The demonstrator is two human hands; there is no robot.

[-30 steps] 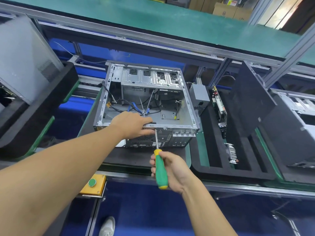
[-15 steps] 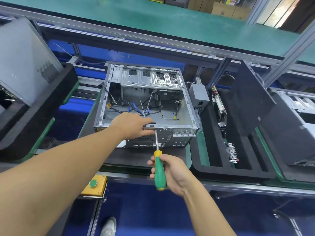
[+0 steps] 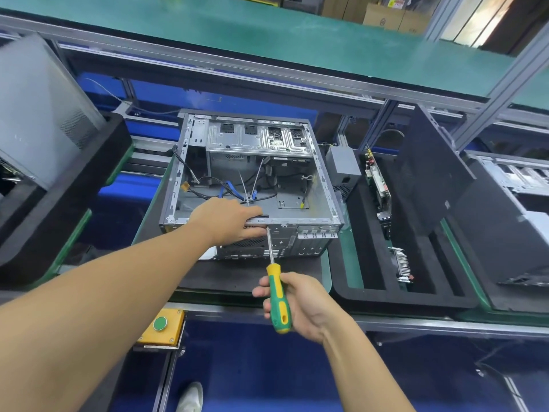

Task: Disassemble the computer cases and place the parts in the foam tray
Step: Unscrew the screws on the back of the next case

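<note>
Screwdriver point(image 3: 277, 301) stays gripped in right hand point(image 3: 306, 304); left hand point(image 3: 227, 221) still grasps case point(image 3: 312, 222) rim.

Bright, even overhead light, soft shadows, strong wide-angle bending at edges, slight blur at left.

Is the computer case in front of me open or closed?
Open. The computer case has no cover on top; its cables and inner frame are in plain view.
</note>
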